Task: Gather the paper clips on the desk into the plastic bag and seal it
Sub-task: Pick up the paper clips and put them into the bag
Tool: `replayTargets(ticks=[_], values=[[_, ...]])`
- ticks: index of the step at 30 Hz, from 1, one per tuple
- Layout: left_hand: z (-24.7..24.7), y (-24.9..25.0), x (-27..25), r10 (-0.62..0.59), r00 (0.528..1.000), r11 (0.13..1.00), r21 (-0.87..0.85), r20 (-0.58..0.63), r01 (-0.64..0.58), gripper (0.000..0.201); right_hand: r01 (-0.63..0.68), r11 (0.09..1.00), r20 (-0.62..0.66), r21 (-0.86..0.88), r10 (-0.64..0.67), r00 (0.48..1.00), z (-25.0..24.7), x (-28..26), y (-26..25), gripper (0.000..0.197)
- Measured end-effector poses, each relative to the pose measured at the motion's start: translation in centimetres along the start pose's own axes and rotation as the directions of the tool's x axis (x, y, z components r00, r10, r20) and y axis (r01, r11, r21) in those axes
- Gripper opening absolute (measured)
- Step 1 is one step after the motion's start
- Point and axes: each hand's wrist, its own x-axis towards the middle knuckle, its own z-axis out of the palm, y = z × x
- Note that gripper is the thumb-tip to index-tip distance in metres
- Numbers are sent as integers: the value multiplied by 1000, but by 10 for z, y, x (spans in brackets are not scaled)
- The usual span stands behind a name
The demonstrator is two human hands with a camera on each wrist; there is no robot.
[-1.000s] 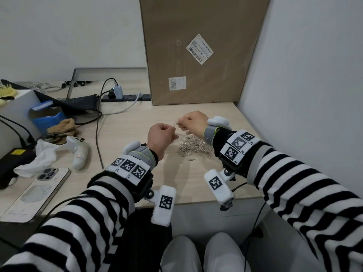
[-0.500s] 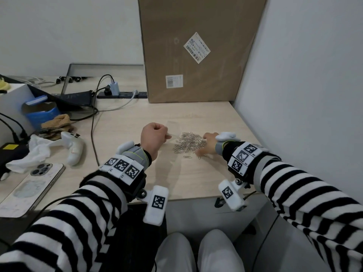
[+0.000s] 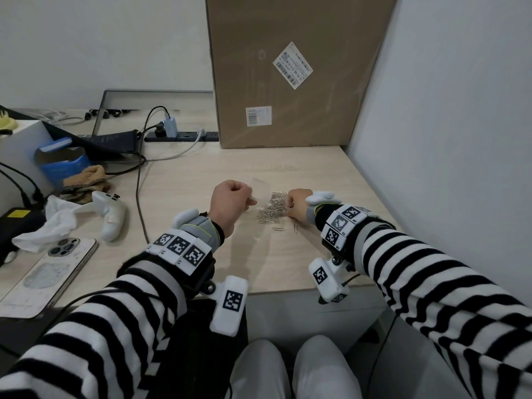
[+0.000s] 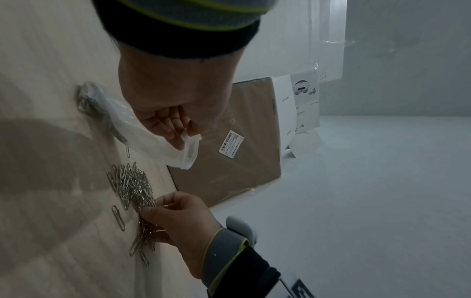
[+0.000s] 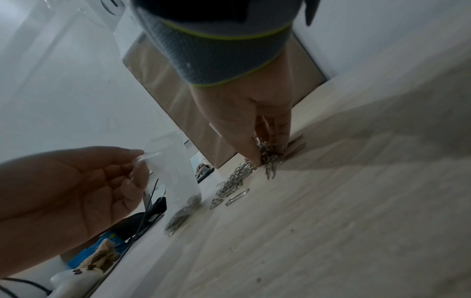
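On the desk, right hand pinches paper clips.

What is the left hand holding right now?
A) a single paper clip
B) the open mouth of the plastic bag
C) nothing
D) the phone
B: the left hand pinches the rim of the plastic bag, held up with clips already at its bottom, while the right hand grabs at the paper clips on the desk.
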Motion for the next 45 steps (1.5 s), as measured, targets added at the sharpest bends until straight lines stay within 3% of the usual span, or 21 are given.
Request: replayTargets(ticks=[1,3,6,11,16,19,21,24,30,32,39,42,45], values=[[0,0,0,-2,1000,1000,1,1,2,17,-1,999,-11,32,2,1000,-1,-2,0,22],[0,0,1,-5,1000,1000,-1,3,5,16,-13,996,-35,87,16,999,-3,0,4,11],[1,0,1,-9,1000,1000,0,4,9,15,-41,980,-66,194,54,996,-6,-1,8,16],[4,0,3,-19,1000,1000,3,6,19,15,-46,884,-145,464,127,981,-8,6,14,7],[7,-1,3,-30,999,1000,7,14,30,17,45,630,-184,775,156,971,-21,6,5,10],[11,-1,3,-39,999,999,0,16,39,13,124,463,-178,878,74,981,-30,-3,-11,10],[14,-1,3,-40,999,999,-4,15,40,10,142,411,-155,900,-1,988,-35,-11,-21,7],[17,0,2,-34,999,999,-10,5,34,7,135,467,-122,874,-58,991,-35,-14,-29,21],[15,3,-3,-26,999,1000,-9,28,26,15,84,662,-102,745,-12,995,-27,-10,-34,16],[14,2,-4,-25,999,1000,0,40,25,15,73,677,-81,732,-21,997,-25,-9,-39,3],[9,4,-3,-12,1000,1000,-3,27,12,17,41,650,-14,759,-46,999,-29,-18,-54,34],[8,5,-1,-10,1000,1000,-15,19,11,17,103,717,-79,689,-66,995,-31,-21,-53,41],[7,5,-1,-6,1000,1000,-24,15,6,17,165,719,-146,676,-89,985,-31,-23,-51,37]])
